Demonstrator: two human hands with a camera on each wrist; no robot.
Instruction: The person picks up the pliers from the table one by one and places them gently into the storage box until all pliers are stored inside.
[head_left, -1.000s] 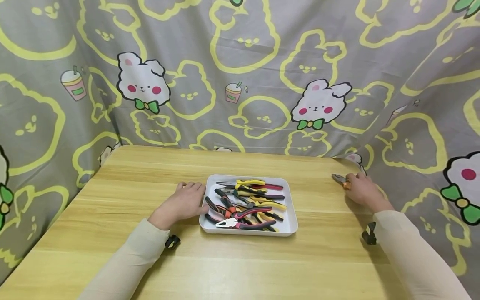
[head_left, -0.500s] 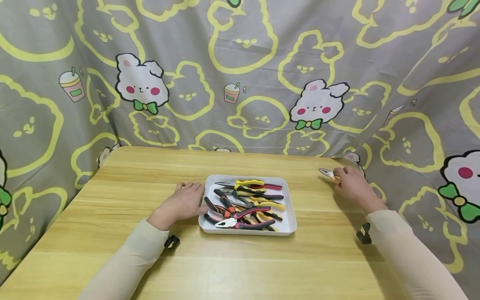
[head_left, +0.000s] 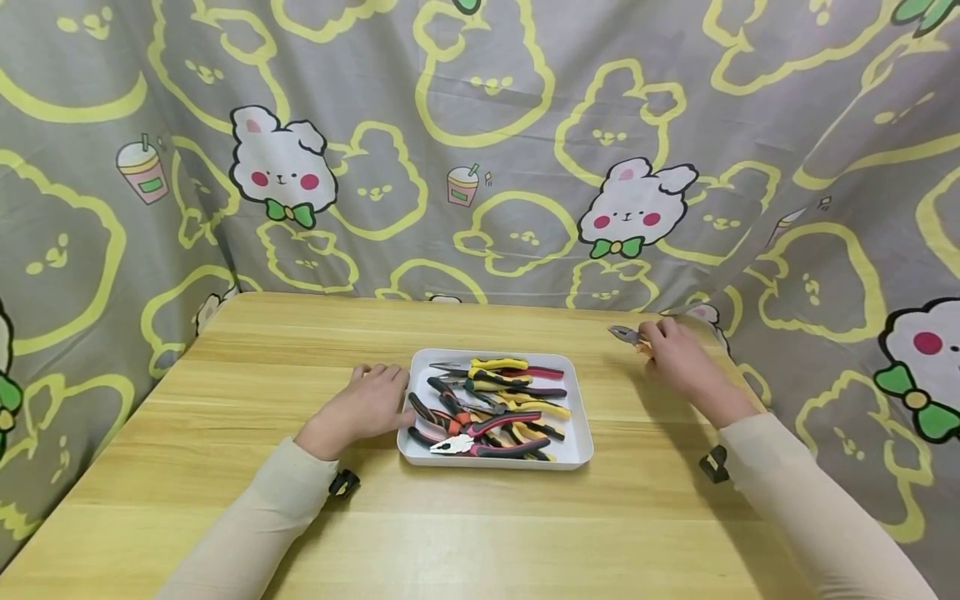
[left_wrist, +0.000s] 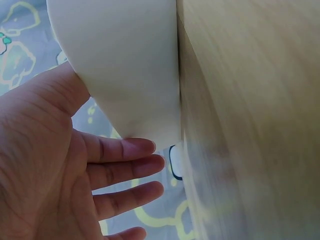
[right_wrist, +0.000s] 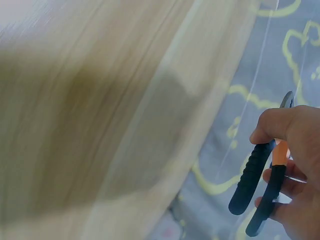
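Note:
A white tray (head_left: pixel 583 442) stands on the wooden table, with several pliers (head_left: pixel 510 450) in red, yellow, orange and black piled inside. My left hand (head_left: pixel 366 404) is at its left end, thumb over the rim. In the left wrist view the fingers (left_wrist: pixel 125 162) extend along the outer wall, the index fingertip against it. Off to the right, my right hand (head_left: pixel 678 358) holds another pair of pliers (head_left: pixel 624 335) above the table, jaws pointing left. Its black and orange handles (right_wrist: pixel 251 180) stand slightly apart in the right wrist view.
Around the wooden table (head_left: pixel 480 533) hangs a grey curtain (head_left: pixel 360 75) with cartoon prints, close behind the back edge and along both sides. The right hand is near the table's far right corner.
My right hand has moved left and slightly farther back with the pliers. The left hand and the tray stay where they were.

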